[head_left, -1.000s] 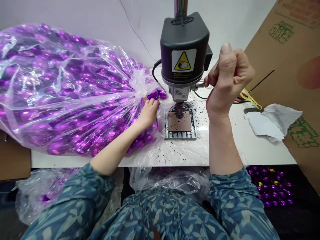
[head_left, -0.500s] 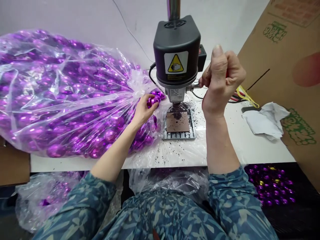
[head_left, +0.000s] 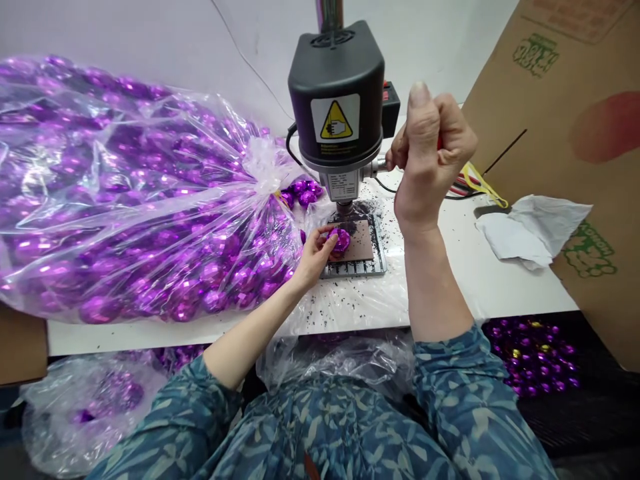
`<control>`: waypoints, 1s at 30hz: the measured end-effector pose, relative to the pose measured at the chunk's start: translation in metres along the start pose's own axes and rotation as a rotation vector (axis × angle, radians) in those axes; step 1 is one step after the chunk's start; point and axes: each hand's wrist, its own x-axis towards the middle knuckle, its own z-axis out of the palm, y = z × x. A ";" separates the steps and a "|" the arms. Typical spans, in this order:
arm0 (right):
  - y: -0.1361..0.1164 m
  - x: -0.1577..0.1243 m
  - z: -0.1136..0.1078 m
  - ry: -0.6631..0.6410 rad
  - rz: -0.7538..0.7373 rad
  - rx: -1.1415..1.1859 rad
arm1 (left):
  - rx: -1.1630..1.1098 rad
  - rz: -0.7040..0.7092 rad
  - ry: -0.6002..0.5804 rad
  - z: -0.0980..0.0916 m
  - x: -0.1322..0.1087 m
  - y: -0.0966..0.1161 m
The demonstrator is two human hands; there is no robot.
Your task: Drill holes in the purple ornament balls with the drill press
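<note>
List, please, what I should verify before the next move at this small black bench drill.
1. Shiny purple ball held by left hand on the brown drill plate: ok.
2. Ball centred under the drill spindle: cannot tell.
3. Left fingertips clear of the spindle: cannot tell.
4. Right hand closed on red lever handle: ok.
5. Clear plastic bag of purple balls away from spindle: not ok, its mouth lies beside it.
6. Dark chips cleared from white table: not ok.
</note>
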 end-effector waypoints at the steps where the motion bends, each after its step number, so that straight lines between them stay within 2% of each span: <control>1: 0.000 0.000 0.000 -0.002 -0.001 -0.001 | 0.017 0.007 0.005 0.000 0.001 -0.001; 10: -0.006 0.000 -0.002 -0.028 0.017 -0.072 | 0.181 0.161 0.097 0.002 0.013 -0.004; 19: -0.012 0.000 -0.001 -0.013 0.022 -0.053 | 0.183 0.207 0.039 0.007 0.027 -0.015; 23: -0.011 -0.001 -0.002 -0.017 0.013 -0.050 | 0.254 0.257 0.040 0.008 0.024 -0.020; 27: -0.009 -0.001 -0.002 -0.008 -0.016 0.116 | 0.381 0.348 0.024 0.012 0.016 -0.021; 30: -0.007 -0.001 -0.003 -0.018 -0.005 0.150 | 0.376 0.402 0.043 0.015 0.012 -0.022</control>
